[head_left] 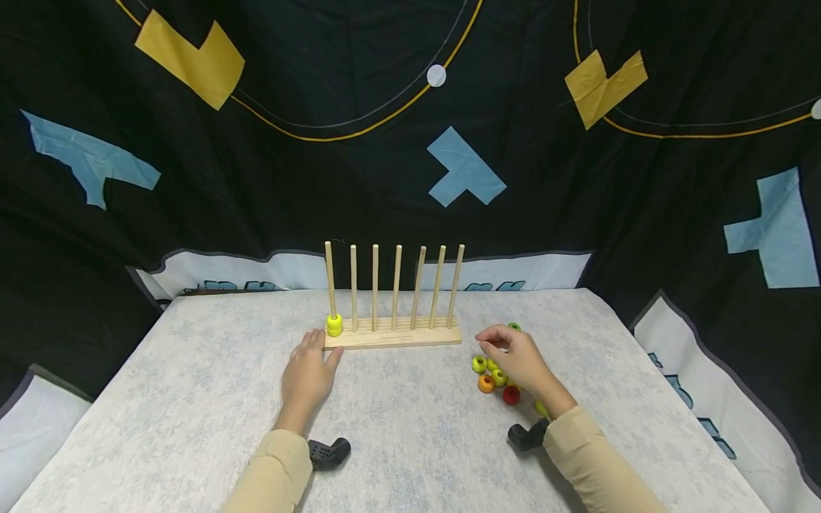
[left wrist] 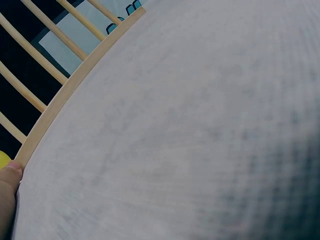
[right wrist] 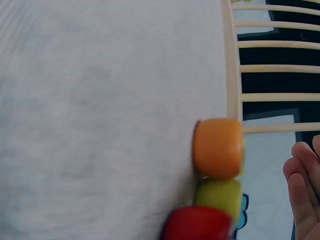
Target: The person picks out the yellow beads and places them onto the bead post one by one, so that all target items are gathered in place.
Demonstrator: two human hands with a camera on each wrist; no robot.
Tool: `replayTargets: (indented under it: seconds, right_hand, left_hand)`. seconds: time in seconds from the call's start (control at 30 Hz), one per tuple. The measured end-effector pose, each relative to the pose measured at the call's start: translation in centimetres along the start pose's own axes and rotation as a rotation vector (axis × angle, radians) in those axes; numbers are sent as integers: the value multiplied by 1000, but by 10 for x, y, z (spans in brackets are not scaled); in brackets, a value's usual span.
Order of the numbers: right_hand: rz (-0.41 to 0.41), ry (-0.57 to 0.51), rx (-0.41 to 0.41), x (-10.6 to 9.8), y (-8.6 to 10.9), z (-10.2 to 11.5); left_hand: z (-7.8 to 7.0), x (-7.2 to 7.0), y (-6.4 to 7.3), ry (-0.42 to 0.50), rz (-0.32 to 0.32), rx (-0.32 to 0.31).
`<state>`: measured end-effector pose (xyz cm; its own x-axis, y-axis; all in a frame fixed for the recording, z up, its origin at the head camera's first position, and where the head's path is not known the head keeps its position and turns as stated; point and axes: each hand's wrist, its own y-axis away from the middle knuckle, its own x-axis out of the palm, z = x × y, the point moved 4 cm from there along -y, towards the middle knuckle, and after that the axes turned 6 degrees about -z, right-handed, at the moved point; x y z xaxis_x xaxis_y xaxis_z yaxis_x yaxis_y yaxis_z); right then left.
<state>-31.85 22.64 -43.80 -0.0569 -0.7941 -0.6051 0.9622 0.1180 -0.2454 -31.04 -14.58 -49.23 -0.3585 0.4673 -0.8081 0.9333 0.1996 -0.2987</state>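
Left hand [head_left: 306,379] grips the left end of the peg rack [head_left: 398,339] on the table [head_left: 410,434]. Two yellow beads [head_left: 334,328] sit on its leftmost peg [head_left: 330,278]. Right hand [head_left: 518,360] hovers by loose beads [head_left: 498,382], right of the rack, fingers bent; can't tell if it's pinching one.

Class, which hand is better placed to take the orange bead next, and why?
Probably the right hand: it hovers close to the orange bead, while the left hand touches the left end of the rack.
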Motion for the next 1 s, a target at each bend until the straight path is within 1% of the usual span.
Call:
replayTargets:
  seconds: [0.1,0.2,0.4,0.43,0.63,0.83,1.0]
  right_hand:
    - [-3,27,-5,0,2,-5]
    - [9,80,-14,1,4,-9]
    - [88,194,15,5,6,-15]
    - [102,203,26,6,5,-15]
    - [166,242,15,9,3,-15]
    - [178,282,-16,13,-1,-14]
    - [183,340,-49,16,-4,-11]
  left_hand:
    - [1,2,0,2,-4,1]
    - [1,3,-1,2,-7,-1]
    - [2,3,-2,0,-10,4]
    - [2,3,-2,1,-11,5]
    - [2,2,-1,0,-10,2]
    - [1,1,-1,-3,-1,-10]
    - [2,2,-1,-2,6,-14]
